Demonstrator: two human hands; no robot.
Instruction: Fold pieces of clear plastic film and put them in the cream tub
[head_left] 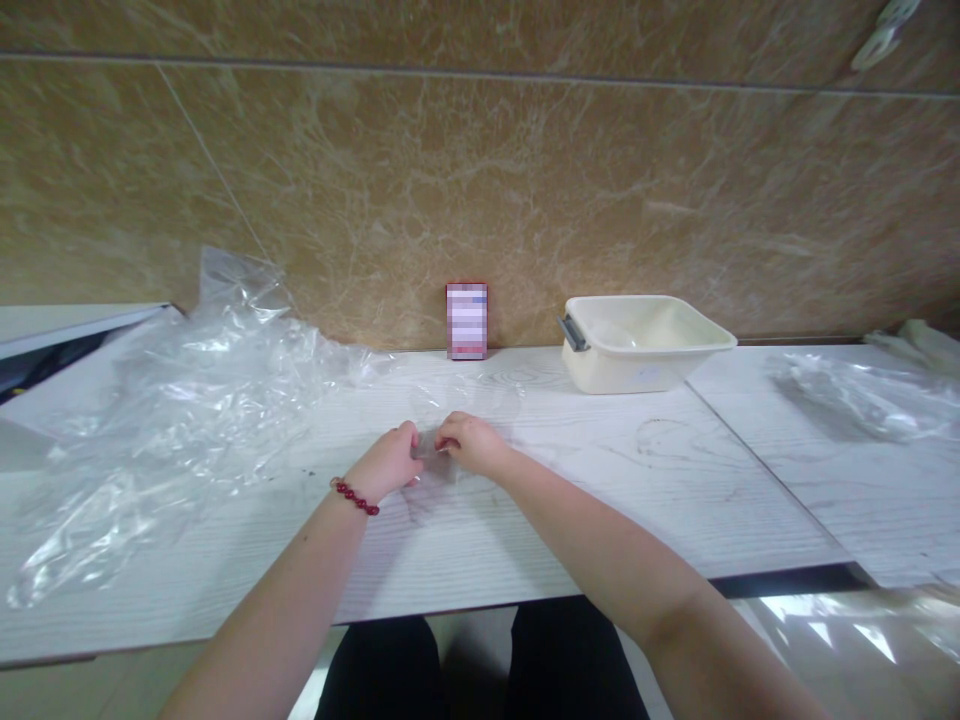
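Observation:
My left hand and my right hand meet at the middle of the white table. Both have their fingers pinched on a small clear plastic bag that lies between them on the table top. The bag is see-through and hard to make out. A red bead bracelet is on my left wrist.
A big heap of crumpled clear plastic covers the table's left side. A cream plastic basin stands at the back right, a small striped box leans on the brown tiled wall. More clear plastic lies far right.

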